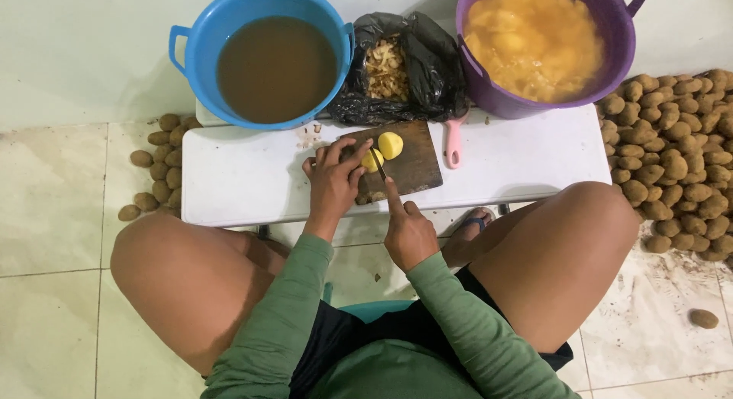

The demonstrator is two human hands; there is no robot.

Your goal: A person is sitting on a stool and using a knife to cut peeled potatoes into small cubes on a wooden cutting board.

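The right hand (pixel 408 231) grips a knife (pixel 379 166) slicing the peeled potato (pixel 372 161) on the cutting board (pixel 408 166), dangerously close to the left hand (pixel 334 177) whose fingers (pixel 359 156) pinch it.

Blue tub (pixel 191 40), purple tub (pixel 618 32), yellow potato (pixel 391 145)

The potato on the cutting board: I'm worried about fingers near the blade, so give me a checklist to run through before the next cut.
1. Left hand steadies the potato piece: ok.
2. Left fingertips clear of the knife: cannot tell, they sit very close.
3. Right hand grips the knife, forefinger along its back: ok.
4. Cutting board lies flat on the white table: ok.
5. Cut half lies apart from the blade: ok.
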